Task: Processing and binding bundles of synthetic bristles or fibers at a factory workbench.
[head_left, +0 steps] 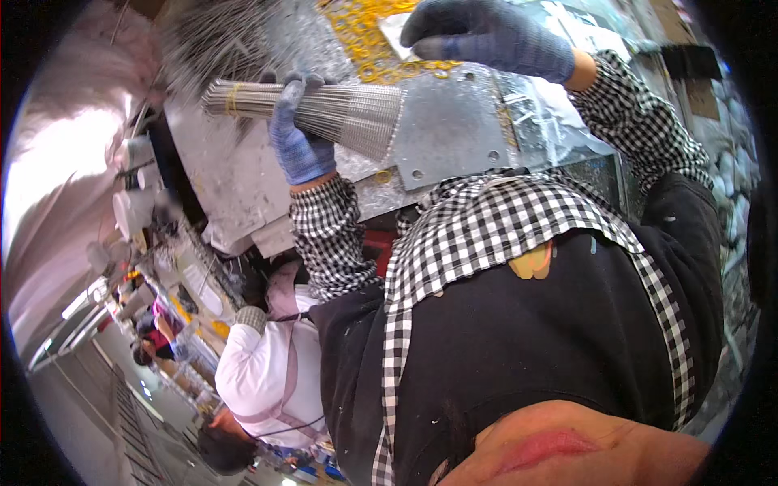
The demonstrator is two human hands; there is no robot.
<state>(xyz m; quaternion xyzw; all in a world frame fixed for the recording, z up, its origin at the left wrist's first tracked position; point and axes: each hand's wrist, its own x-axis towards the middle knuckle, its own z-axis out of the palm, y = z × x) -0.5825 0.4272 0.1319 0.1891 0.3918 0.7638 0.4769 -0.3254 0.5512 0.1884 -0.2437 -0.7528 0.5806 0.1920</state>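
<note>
My left hand [298, 134], in a blue-grey knit glove, is wrapped round a bundle of thin silvery metal rods [361, 117]. The bundle lies sideways above the worktop, its rods fanning wider toward the right end. Near its left end a yellow rubber band [232, 100] circles the rods. My right hand [494, 39], gloved alike, hovers at the top of the view beside many yellow rubber bands [356, 36]. Its fingers reach leftward, thumb a little apart, and I see nothing in them. Part of that hand is cut off by the upper edge.
Loose metal rods [231, 40] form a large pile at the upper left. A grey metal plate [454, 130] with holes lies on the worktop [219, 170]. To the left sits a person in a white top [259, 364]; another person [158, 336] is farther off.
</note>
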